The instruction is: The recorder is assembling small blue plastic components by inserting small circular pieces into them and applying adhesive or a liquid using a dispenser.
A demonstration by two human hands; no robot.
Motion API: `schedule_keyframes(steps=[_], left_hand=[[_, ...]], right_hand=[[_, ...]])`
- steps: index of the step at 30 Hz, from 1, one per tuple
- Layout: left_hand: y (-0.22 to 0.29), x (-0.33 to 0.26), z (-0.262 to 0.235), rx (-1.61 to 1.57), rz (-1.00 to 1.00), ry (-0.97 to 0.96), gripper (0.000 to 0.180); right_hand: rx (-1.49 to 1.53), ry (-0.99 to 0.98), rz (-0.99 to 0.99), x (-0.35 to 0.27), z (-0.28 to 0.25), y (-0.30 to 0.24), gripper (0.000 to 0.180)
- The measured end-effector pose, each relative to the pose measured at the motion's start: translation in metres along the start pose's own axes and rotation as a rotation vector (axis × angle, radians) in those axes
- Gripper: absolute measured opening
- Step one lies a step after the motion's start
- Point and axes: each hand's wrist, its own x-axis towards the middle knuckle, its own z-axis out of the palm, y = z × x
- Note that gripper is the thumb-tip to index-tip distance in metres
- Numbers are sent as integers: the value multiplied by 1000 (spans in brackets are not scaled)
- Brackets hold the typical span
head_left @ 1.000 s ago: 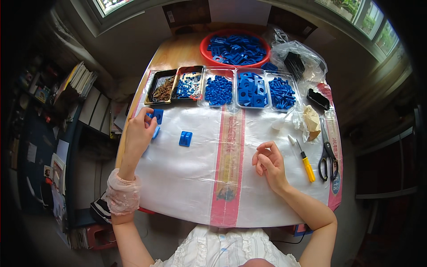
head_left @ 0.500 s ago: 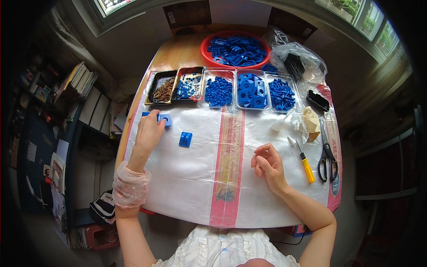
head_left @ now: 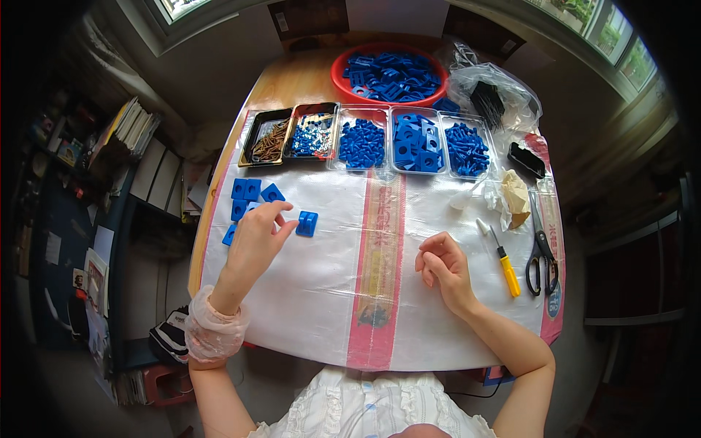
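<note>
A: What is changing around the block (head_left: 307, 224) on the table (head_left: 292, 73)?

B: The block itself is lying as it was half a second earlier. The left hand (head_left: 259, 233) is shifting toward it from the squares (head_left: 252, 188), so several squares, left of the block, are now showing. The nearest square (head_left: 272, 193), left of and beyond the block, is lying skewed, with no finger covering it.

A: What is this shift indicating for the work?

B: The squares are seemingly being left as placed; the block is now lying nearest the fingertips.

A: How is each grip standing?

B: Left: open, index finger and thumb spreading apart beside the block, nothing showing between them. Whether the thumb is touching the block is remaining unclear. The forearm is reaching from the near left of the block, back of the hand facing up. The right hand (head_left: 444, 269) is staying well right of the block, loosely half-open, nothing showing in it, its fingers curling toward the block.

A: What is lying farther off?

B: Five trays (head_left: 388, 142) are standing beyond the block, a basin (head_left: 336, 73) behind them; a screwdriver (head_left: 508, 274) and scissors (head_left: 540, 242) are lying far right of the block.
</note>
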Motion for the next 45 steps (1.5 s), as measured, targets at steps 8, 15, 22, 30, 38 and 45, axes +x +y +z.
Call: schedule_keyframes(steps=[8, 15, 22, 30, 38, 45], left_hand=[[13, -1, 34, 179, 62, -14, 28], [27, 4, 49, 190, 147, -48, 25], [55, 8, 60, 93, 207, -149, 24], [90, 75, 71, 99, 418, 59, 17], [98, 160, 104, 148, 435, 75, 30], [98, 175, 116, 129, 367, -54, 38]], right_hand=[[-11, -11, 0, -1, 0, 2, 9], [-7, -23, 5, -1, -1, 3, 10], [-28, -31, 11, -2, -1, 1, 9], [-45, -34, 21, -3, -1, -1, 10], [-25, -69, 0, -2, -1, 1, 11], [-54, -60, 12, -2, -1, 0, 9]])
